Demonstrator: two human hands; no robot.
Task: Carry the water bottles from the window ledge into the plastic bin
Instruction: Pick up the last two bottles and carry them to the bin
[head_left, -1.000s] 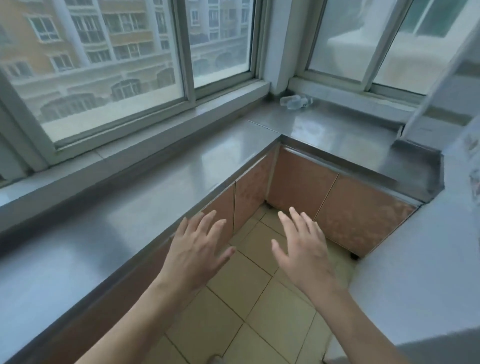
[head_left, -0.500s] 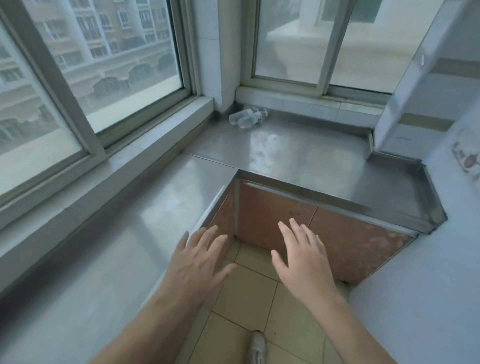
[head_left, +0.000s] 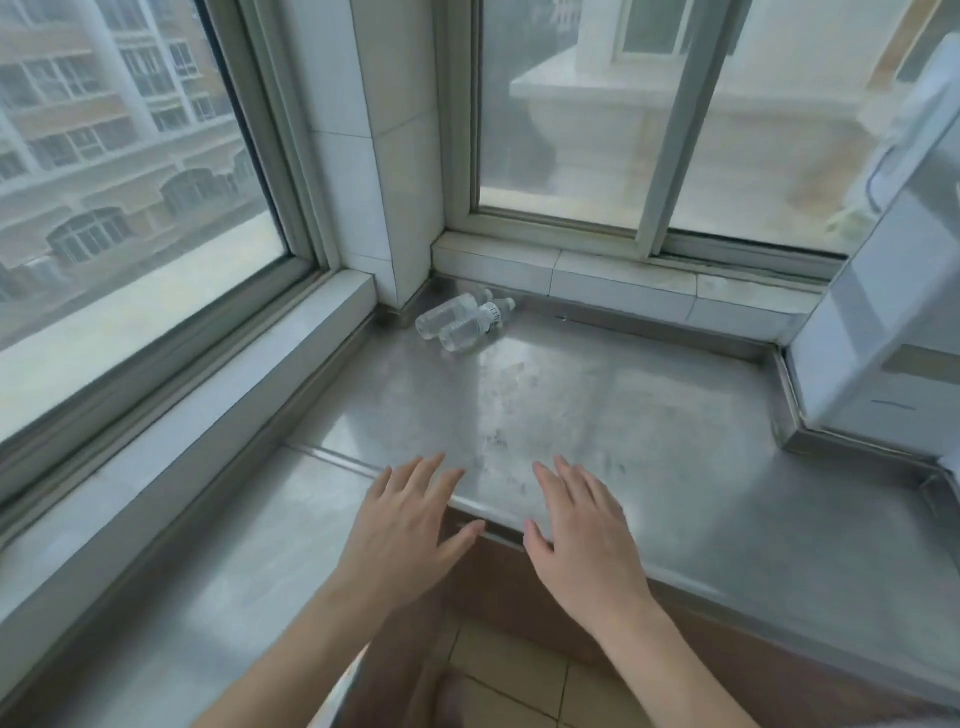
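My two forearms are cut off by the near edge of the picture. The far bottle (head_left: 445, 315) is partly hidden behind the near bottle (head_left: 470, 328), and the print on the labels is too small to read. The cap of the far bottle is blurred against the wall. The white thing at the right (head_left: 883, 291) is cut by the right edge, so I cannot tell what it is. The buildings behind the glass are blurred.
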